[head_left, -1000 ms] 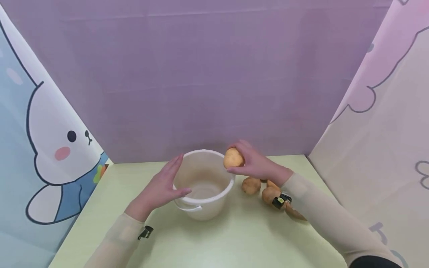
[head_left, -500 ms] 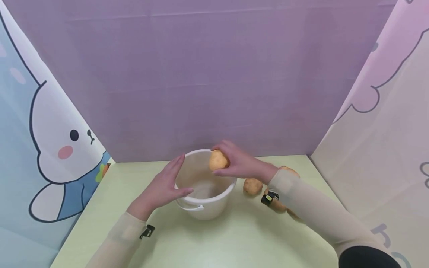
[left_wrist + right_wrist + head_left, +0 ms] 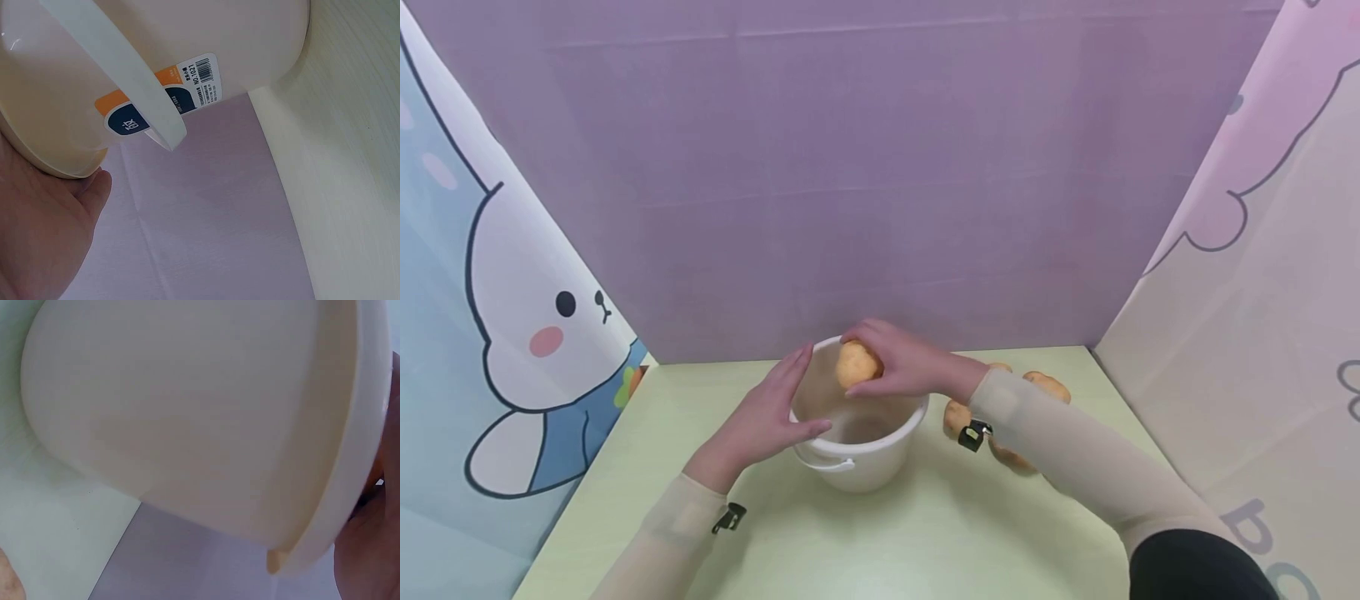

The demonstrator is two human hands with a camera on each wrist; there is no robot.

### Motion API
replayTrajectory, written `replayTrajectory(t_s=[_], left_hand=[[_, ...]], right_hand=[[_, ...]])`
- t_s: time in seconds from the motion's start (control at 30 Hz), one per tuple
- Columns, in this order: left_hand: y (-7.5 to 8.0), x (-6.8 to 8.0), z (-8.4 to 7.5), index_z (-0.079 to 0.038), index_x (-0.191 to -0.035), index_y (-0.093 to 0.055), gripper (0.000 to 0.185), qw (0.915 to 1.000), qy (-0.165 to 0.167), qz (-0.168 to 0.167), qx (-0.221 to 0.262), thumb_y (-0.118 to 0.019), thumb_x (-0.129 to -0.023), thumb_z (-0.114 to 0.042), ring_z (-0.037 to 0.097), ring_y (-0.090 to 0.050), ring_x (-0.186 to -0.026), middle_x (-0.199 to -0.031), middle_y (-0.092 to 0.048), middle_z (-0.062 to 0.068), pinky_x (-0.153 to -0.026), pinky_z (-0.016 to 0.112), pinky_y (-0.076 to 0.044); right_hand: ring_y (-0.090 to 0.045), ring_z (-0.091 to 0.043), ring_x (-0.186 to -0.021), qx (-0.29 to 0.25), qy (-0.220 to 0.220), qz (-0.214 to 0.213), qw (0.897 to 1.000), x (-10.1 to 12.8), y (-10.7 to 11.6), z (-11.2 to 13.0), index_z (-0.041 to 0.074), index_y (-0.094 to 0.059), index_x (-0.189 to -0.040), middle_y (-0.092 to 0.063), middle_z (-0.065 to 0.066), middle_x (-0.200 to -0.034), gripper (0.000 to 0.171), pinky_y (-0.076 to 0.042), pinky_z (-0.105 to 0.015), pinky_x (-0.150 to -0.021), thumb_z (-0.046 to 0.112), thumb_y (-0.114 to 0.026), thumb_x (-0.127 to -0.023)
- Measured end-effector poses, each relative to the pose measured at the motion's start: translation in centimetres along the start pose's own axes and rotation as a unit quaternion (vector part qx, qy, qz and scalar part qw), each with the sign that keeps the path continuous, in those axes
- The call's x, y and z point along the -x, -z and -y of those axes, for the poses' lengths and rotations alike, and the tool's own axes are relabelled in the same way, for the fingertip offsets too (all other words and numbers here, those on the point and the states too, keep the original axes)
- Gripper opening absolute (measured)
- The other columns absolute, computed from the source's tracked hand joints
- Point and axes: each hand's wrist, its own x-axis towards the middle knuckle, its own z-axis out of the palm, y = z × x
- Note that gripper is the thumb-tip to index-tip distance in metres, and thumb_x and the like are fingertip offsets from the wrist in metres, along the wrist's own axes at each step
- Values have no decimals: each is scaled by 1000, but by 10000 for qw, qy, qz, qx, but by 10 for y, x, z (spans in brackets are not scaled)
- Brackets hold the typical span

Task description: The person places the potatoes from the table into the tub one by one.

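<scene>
A white bucket [image 3: 872, 467] stands upright on the table in the head view, its handle hanging at the front left. My right hand [image 3: 902, 362] grips a round, tan potato [image 3: 857, 364] over the bucket's mouth. In the right wrist view the bucket's wall [image 3: 187, 425] hides most of that hand [image 3: 362, 556]. At the left rim rests my left hand [image 3: 760, 421], thumb spread out over the opening and fingers extended. From the left wrist, this hand [image 3: 50, 219] appears right at the rim, beside the labelled bucket wall [image 3: 250, 44].
Several potatoes lie right of the bucket, partly behind my right forearm, among them one potato [image 3: 1047, 386] at the back. A purple backdrop [image 3: 865, 183] rises behind the pale green table [image 3: 880, 550]. Printed cloth panels [image 3: 512, 350] flank both sides.
My right hand has carried the potato leftward, from the bucket's right rim to over its opening. The left hand has stayed at the left rim.
</scene>
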Motion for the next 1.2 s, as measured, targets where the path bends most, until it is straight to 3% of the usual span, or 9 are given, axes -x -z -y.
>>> replayTrajectory(t_s=[0.5, 0.77, 1.03, 1.2], left_hand=[[-1, -1, 3, 0, -175, -19, 120, 9999, -102, -13, 64, -80, -94, -63, 40, -24, -167, -181, -24, 19, -129, 65, -31], [-1, -2, 2, 0, -176, -19, 118, 9999, -73, 14, 91, -82, -94, -57, 41, -24, -167, -180, -25, 22, -129, 65, -32], [-3, -2, 3, -2, -176, -19, 119, 10000, -62, -1, 73, -78, -95, -66, 38, -23, -167, -182, -24, 18, -129, 64, -32], [-2, -2, 1, -1, -176, -19, 117, 10000, -76, 6, 37, -79, -96, -62, 40, -24, -167, -181, -24, 20, -129, 65, -32]], right_hand=[[-57, -11, -112, 53, -52, 319, 9995, -20, -15, -3, 9, -61, -145, -60, 3, -126, 74, -54, -28, -95, 51, -91, -91], [-56, -12, -114, 291, -35, 431, 9986, -24, -20, -1, 9, -61, -146, -60, 2, -128, 77, -53, -27, -97, 54, -91, -91], [-59, -14, -114, 375, 167, 392, 9984, -25, -27, -2, 9, -62, -147, -63, -1, -129, 76, -54, -26, -96, 52, -91, -91], [-58, -13, -116, 486, 131, 464, 9977, -25, -30, -4, 11, -60, -149, -62, -1, -132, 79, -54, -25, -97, 55, -90, -91]])
